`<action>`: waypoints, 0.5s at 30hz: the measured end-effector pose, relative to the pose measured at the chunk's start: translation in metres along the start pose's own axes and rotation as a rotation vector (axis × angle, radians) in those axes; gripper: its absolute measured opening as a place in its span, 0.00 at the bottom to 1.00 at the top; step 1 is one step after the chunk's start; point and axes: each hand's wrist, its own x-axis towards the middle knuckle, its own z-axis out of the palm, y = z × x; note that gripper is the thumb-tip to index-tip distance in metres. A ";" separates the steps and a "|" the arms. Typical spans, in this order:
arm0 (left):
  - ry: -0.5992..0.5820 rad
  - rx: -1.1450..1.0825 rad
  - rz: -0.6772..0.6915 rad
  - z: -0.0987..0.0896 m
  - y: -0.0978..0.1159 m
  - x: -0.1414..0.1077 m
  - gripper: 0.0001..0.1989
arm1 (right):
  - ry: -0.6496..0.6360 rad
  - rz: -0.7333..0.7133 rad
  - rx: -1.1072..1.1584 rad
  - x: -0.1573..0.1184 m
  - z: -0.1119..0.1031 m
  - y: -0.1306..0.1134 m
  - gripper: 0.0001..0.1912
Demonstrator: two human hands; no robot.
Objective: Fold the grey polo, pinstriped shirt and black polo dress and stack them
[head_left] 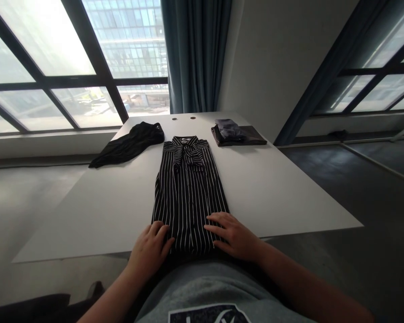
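On the far left, a big window with dark frames (40, 80) lets in bright light, and beneath it a crumpled black garment (129, 144) lies diagonally near the far-left corner of the white table (87, 215), well apart from everything else. Closer to me, my left hand (151, 249) rests on the lower left part of the black pinstriped shirt (188, 193). It's open, with the fingers lightly curved and slightly spread, and I'm pressing on the fabric rather than pinching or gripping it. The shirt lies face up, lengthwise down the middle of the table, folded into a long, narrow shape with its buttoned collar toward the far end and its lower end by my grey top (205, 287). My right hand (234, 235) is open too, with its fingers flat across the shirt's lower right side and the rest of the hand out past the shirt's edge over the table, holding nothing. Farther right, near the far edge, a smaller grey-blue folded garment (227, 128) sits on a folded dark garment (242, 137). Past them, a teal curtain (195, 54) hangs behind the table, and a second window (366, 76) fills the right side.
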 end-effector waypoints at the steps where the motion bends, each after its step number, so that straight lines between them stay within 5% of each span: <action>1: -0.004 0.022 -0.052 -0.003 0.000 -0.001 0.14 | -0.018 0.014 -0.017 -0.001 0.003 0.001 0.27; 5: -0.070 0.116 -0.296 -0.026 0.000 0.023 0.17 | 0.034 0.061 0.001 0.007 0.004 0.002 0.26; 9: -0.151 0.192 -0.360 -0.048 -0.002 0.051 0.16 | 0.183 0.205 0.143 0.062 -0.012 0.004 0.12; 12: -0.255 0.178 -0.349 -0.050 -0.002 0.035 0.17 | 0.118 0.389 0.321 0.130 -0.020 0.016 0.12; 15: -0.289 0.104 -0.342 -0.039 -0.002 -0.006 0.17 | 0.033 0.499 0.470 0.201 -0.015 0.035 0.24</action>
